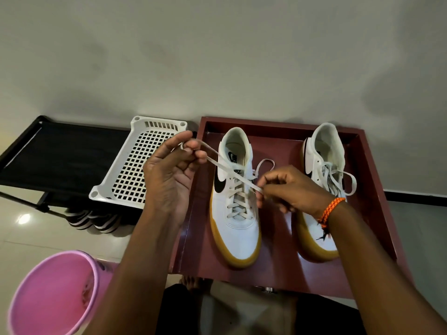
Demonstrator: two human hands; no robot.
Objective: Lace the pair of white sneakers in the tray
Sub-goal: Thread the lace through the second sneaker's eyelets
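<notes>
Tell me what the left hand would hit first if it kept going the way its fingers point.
Probably nothing near: the left hand, pinching the lace, points up and away, over the tray's far left corner toward the wall. Depth is unclear.

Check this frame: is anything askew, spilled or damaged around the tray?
Only the white basket: it lies tilted, half on the black rack, left of the tray. Both sneakers stand upright in the tray; nothing is spilled or damaged.

Two bare forearms without sleeves, braided orange-and-black wristband (331,209) with frayed dark ends on right wrist
</notes>
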